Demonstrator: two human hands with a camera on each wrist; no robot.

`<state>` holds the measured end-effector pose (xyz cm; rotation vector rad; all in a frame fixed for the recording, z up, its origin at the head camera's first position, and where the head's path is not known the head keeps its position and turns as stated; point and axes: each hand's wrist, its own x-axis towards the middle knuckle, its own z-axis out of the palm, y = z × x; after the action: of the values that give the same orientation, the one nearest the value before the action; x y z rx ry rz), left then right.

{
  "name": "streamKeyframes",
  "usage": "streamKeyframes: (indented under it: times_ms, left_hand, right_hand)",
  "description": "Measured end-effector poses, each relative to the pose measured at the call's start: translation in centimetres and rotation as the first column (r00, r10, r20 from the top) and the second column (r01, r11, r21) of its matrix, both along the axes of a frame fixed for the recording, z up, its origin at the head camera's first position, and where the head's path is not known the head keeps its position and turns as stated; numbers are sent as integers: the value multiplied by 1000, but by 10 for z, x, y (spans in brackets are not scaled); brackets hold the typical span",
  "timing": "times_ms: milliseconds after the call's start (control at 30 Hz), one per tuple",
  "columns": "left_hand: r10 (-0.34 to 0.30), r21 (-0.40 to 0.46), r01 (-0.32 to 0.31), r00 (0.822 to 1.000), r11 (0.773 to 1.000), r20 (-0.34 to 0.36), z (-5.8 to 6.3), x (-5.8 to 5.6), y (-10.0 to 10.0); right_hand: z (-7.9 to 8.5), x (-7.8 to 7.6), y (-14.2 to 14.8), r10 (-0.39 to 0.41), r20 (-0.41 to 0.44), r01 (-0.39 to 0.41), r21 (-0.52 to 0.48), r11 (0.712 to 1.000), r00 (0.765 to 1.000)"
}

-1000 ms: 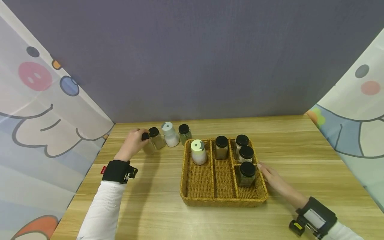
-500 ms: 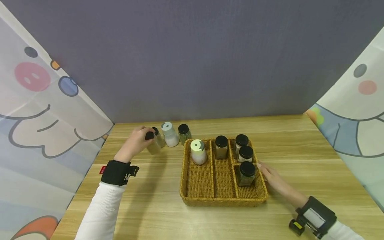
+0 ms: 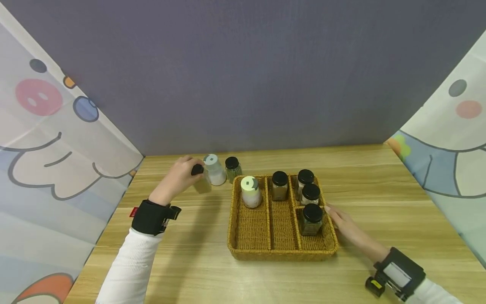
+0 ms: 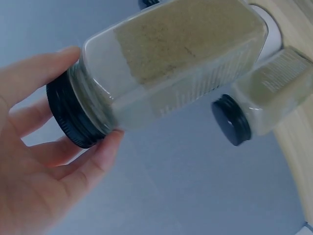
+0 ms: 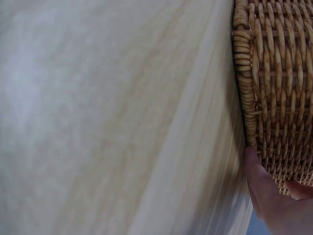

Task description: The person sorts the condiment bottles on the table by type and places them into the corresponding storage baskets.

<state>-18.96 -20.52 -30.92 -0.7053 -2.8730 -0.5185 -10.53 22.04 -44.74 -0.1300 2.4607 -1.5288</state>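
The left hand [image 3: 176, 179] pinches a jar [image 4: 181, 49] by its black lid [image 4: 73, 115]; the right hand [image 3: 347, 226] touches the basket [image 3: 281, 256] with extended fingers [image 5: 261, 182].

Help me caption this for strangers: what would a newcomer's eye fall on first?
Probably the wicker tray on the wooden table, holding four black-lidded jars and a yellow-capped bottle. Next comes the left grip, left of the tray, pinching another jar near its black lid. Cartoon-printed panels flank the table.
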Motion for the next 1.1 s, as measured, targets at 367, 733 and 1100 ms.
streamKeyframes:
  times_ms: [367, 733, 1100]
  left_hand:
    - [-26, -25, 26, 1000, 999, 3, 15, 4, 22]
    - [-94, -19, 94, 995, 995, -18, 27, 3, 47]
    - [-141, -43, 140, 990, 989, -9, 40, 5, 72]
  right_hand:
    - [-1, -1, 0, 5, 8, -4, -30, 1000, 1000]
    - [-2, -1, 0, 11, -4, -11, -48, 999, 1000]
    - [-2, -1, 1, 12, -3, -12, -28, 1000, 1000]
